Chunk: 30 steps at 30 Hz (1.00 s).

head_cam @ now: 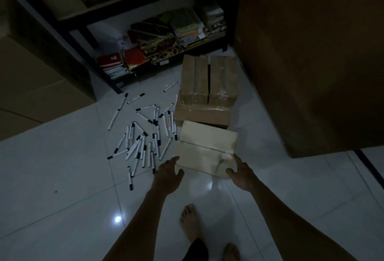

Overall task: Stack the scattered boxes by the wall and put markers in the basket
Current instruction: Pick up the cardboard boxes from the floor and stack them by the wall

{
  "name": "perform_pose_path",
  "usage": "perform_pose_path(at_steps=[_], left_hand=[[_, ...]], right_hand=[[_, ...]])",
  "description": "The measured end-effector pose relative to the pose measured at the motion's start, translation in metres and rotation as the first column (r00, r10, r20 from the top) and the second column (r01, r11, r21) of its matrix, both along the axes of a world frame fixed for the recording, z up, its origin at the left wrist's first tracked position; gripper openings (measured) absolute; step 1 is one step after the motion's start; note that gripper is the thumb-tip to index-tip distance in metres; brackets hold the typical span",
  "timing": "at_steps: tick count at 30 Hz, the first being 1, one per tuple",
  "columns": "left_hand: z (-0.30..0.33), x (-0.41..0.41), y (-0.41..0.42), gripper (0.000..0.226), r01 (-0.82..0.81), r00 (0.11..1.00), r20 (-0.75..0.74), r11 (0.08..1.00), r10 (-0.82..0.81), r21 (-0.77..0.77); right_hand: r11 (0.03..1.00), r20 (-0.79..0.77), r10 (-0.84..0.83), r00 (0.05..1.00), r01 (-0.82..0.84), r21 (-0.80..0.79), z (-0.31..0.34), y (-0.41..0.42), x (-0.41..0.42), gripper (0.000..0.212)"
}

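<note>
Two spread hands flank a pale box on a dim tiled floor, markers scattered beside it.

A tall brown carton (311,52) fills the right side, and a dark shelf unit (145,32) with books and packets stands along the far edge of the tiled floor (62,177). Out from the shelf a taped brown box (202,113) carries two wrapped bundles (207,77), and the pale box (205,150) lies just in front of it. White markers with black caps (143,136) are strewn over the floor to the boxes' left. The left hand (169,174) and right hand (241,172) sit at the pale box's near corners — fingers spread and loose, gripping nothing; whether the fingertips touch the box cannot be told.
</note>
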<state>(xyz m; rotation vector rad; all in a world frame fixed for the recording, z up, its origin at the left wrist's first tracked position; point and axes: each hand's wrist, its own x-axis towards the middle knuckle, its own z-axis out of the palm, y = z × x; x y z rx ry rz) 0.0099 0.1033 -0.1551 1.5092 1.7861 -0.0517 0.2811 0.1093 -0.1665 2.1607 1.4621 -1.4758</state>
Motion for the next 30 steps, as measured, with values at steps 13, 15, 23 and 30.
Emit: perform_pose_path(at_steps=[13, 15, 23, 30], left_hand=[[-0.263, 0.005, 0.117, 0.071, 0.094, 0.996, -0.038, 0.927, -0.086, 0.364], [-0.296, 0.011, 0.110, 0.073, 0.124, 0.992, -0.064, 0.909, -0.107, 0.398], [-0.337, 0.018, 0.067, 0.077, 0.093, 0.976, -0.214, 0.822, 0.035, 0.562], [-0.346, 0.016, 0.025, 0.069, -0.073, 0.957, -0.179, 0.787, 0.228, 0.613]], right_hand=[[0.842, -0.031, -0.294, 0.955, 0.274, 0.464, -0.273, 0.078, 0.020, 0.069], [0.793, -0.097, -0.269, 0.958, 0.277, 0.543, -0.301, 0.078, 0.020, 0.069], [0.706, -0.112, -0.154, 0.982, 0.188, 0.683, -0.338, 0.084, 0.023, 0.067], [0.724, -0.152, 0.067, 0.986, 0.057, 0.687, -0.341, 0.114, 0.013, 0.066]])
